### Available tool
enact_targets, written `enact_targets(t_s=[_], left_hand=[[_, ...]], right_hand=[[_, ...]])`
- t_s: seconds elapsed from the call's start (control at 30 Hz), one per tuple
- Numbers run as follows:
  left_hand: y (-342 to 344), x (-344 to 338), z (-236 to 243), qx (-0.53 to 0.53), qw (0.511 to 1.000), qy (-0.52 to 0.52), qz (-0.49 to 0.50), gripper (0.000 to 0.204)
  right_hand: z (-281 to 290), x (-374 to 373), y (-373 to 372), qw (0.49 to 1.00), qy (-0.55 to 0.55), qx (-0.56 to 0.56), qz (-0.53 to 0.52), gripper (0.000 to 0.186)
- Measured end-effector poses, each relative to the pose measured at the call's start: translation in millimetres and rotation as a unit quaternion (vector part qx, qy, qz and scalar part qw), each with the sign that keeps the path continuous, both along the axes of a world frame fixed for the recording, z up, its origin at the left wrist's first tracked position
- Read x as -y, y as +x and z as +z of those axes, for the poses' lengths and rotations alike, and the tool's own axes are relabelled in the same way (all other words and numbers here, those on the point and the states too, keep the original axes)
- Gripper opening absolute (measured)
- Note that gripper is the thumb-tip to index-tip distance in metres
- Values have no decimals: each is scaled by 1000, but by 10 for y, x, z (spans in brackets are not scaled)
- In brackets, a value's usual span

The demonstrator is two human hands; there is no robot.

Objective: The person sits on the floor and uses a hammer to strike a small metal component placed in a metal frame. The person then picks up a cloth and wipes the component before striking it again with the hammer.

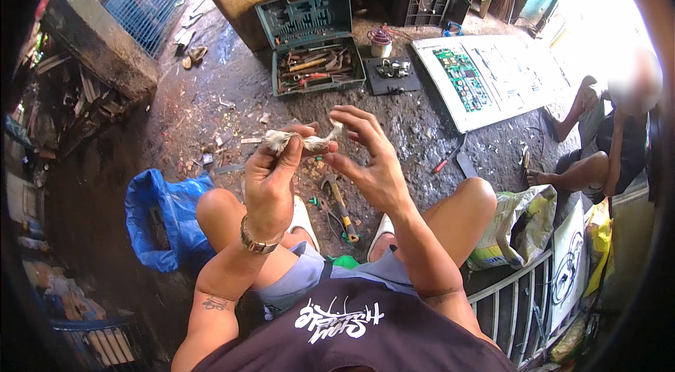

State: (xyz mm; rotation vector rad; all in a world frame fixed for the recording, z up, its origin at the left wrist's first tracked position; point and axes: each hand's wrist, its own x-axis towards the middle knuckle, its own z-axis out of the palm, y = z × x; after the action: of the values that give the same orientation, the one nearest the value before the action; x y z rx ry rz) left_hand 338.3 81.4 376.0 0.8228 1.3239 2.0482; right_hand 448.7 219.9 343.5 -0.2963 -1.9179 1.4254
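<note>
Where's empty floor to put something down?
Dark floor between the blue plastic sack and brown wood pile looks bare, as does muddy ground between the flat black board and red-handled screwdriver. It's crowded around the yellow-handled hammer.

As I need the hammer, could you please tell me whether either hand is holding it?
No, the hammer lies on the ground between the white shoes, apart from the left hand and right hand.

An off-white, soft, stringy bundle of fibrous or cloth-like material [314, 142] is held aloft just above the middle of the frame. It runs roughly sideways, slightly twisted: its frayed, bunched tuft points left, its narrower end bends upward at right.
</note>
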Motion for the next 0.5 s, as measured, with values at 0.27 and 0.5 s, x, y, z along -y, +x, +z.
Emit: enact_targets(t_s=[0.27,0.5], left_hand=[[-108,62,57,-139,986,-60,73,20],[-128,32,-15,-25,997,-56,45,23]], right_hand=[[44,-103,-58,992,-106,-62,3,16],[250,-30,117,975,167,-119,-89,21]])
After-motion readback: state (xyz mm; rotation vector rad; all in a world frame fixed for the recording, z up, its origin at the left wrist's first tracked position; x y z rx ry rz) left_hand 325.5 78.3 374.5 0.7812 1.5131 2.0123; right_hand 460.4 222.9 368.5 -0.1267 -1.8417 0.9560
